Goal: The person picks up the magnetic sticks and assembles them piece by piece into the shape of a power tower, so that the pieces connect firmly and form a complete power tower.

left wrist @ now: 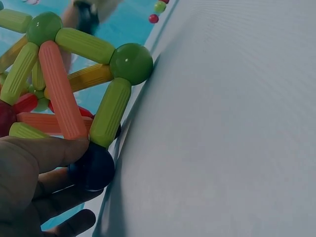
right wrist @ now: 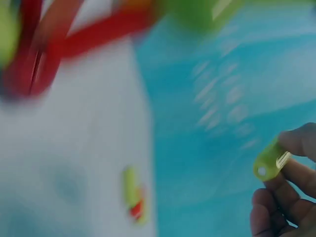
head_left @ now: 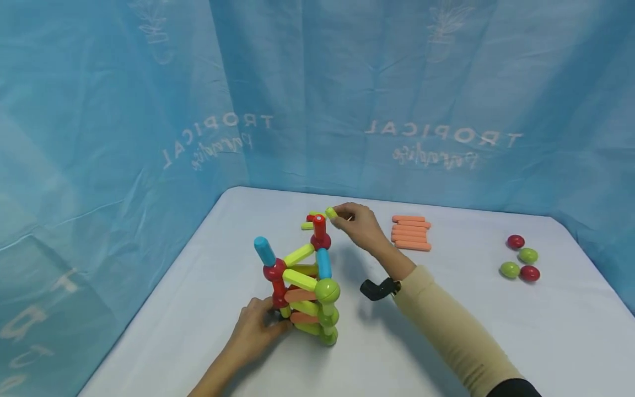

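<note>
A tall tower [head_left: 305,286] of rods and balls already stands mid-worktop [head_left: 446,331], left hand [head_left: 255,331] gripping its base, right hand [head_left: 359,223] pinching a green rod [head_left: 331,213] near its top, with spare orange rods [head_left: 410,233] and balls [head_left: 521,257] unused toward the far right corner.

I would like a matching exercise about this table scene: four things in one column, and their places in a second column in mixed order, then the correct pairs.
Things:
1. yellow-green stick
2. orange sticks
3. red and green balls
4. rod-and-ball structure

Places:
A. loose group near the table's right edge
B. pinched in the right hand
C. neat pile on the table beyond the right hand
D. standing on the table, base held by the left hand

Pairs: 1-B, 2-C, 3-A, 4-D
</note>
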`<action>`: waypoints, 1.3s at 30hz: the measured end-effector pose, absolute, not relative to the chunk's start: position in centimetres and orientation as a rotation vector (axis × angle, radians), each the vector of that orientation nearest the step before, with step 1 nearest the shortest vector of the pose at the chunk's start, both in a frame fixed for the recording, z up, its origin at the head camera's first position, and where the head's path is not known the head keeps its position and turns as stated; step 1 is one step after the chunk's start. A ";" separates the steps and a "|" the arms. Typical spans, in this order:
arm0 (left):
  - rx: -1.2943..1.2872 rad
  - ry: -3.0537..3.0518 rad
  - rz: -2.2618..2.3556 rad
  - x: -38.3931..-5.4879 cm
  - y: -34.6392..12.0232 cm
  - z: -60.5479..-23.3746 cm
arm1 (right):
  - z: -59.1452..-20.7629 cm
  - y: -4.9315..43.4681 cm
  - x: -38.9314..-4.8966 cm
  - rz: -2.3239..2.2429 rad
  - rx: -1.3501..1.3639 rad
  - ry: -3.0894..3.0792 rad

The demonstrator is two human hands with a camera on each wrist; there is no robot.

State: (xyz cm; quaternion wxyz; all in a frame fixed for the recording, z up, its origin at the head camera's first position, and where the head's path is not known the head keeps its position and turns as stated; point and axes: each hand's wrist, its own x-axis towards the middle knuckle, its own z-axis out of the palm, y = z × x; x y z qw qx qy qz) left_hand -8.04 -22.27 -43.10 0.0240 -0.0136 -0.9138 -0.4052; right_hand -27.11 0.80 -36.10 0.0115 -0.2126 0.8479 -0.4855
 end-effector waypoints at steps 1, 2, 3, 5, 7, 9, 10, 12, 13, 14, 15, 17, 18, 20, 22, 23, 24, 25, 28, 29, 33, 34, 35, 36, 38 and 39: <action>-0.034 -2.832 -1.249 -8.1 -22.2 -43.1 | -35.2 1.4 -26.1 -1.619 -0.688 2.587; -0.030 -2.834 -1.246 -8.2 -22.2 -43.2 | -34.4 1.9 -24.9 -1.710 -0.723 2.529; -0.027 -2.835 -1.245 -8.3 -22.1 -43.2 | -33.6 2.3 -23.7 -1.787 -0.765 2.472; -0.026 -2.838 -1.241 -8.5 -22.0 -43.3 | -32.2 3.0 -21.3 -1.896 -0.884 2.381; -0.029 -2.838 -1.240 -8.7 -21.8 -43.4 | -31.2 3.5 -19.1 -1.963 -1.034 2.288; -0.031 -2.837 -1.242 -8.9 -21.7 -43.4 | -30.4 3.8 -17.2 -2.002 -1.165 2.192; -0.032 -2.836 -1.241 -8.9 -21.7 -43.4 | -30.3 3.8 -16.5 -2.010 -1.230 2.152; -0.031 -2.837 -1.238 -8.9 -21.6 -43.4 | -30.0 3.9 -15.5 -2.010 -1.324 2.093; -0.030 -2.837 -1.237 -8.9 -21.6 -43.4 | -30.0 4.0 -15.2 -2.002 -1.365 2.076; -0.031 -2.836 -1.234 -8.9 -21.6 -43.4 | -30.0 4.0 -14.9 -1.988 -1.400 2.073; -0.034 -2.836 -1.228 -8.9 -21.6 -43.4 | -30.1 4.0 -14.7 -1.969 -1.432 2.076; -0.038 -2.836 -1.219 -8.9 -21.6 -43.4 | -30.3 4.0 -14.5 -1.940 -1.465 2.088; -0.038 -2.835 -1.217 -8.9 -21.6 -43.4 | -30.4 3.9 -14.4 -1.932 -1.470 2.097; -0.037 -2.837 -1.215 -8.9 -21.6 -43.4 | -30.6 3.9 -14.3 -1.929 -1.474 2.106; -0.031 -2.841 -1.218 -8.9 -21.6 -43.4 | -30.6 3.8 -14.1 -1.938 -1.475 2.105; -0.028 -2.843 -1.221 -8.9 -21.6 -43.4 | -30.6 3.8 -14.1 -1.943 -1.483 2.105; -0.026 -2.844 -1.224 -8.9 -21.6 -43.3 | -30.6 3.7 -14.1 -1.945 -1.496 2.105; -0.027 -2.848 -1.224 -9.0 -21.6 -43.4 | -30.6 3.7 -14.1 -1.945 -1.499 2.110; -0.033 -2.848 -1.228 -9.0 -21.5 -43.3 | -30.6 3.8 -14.1 -1.939 -1.521 2.124; -0.034 -2.847 -1.230 -9.0 -21.5 -43.3 | -30.6 3.9 -14.1 -1.936 -1.522 2.129; -0.042 -2.846 -1.240 -9.1 -21.4 -43.3 | -30.6 4.8 -14.5 -1.937 -1.504 2.160; -0.040 -2.847 -1.242 -9.0 -21.4 -43.3 | -30.7 5.4 -14.7 -1.944 -1.484 2.184; -0.039 -2.850 -1.241 -9.0 -21.4 -43.4 | -30.8 6.1 -15.0 -1.953 -1.461 2.219; -0.041 -2.851 -1.240 -9.0 -21.4 -43.4 | -30.9 7.0 -15.4 -1.965 -1.420 2.264; -0.042 -2.853 -1.240 -9.0 -21.4 -43.4 | -31.4 9.5 -16.3 -1.977 -1.296 2.411; -0.044 -2.853 -1.236 -9.0 -21.4 -43.4 | -31.8 11.1 -16.8 -1.966 -1.212 2.522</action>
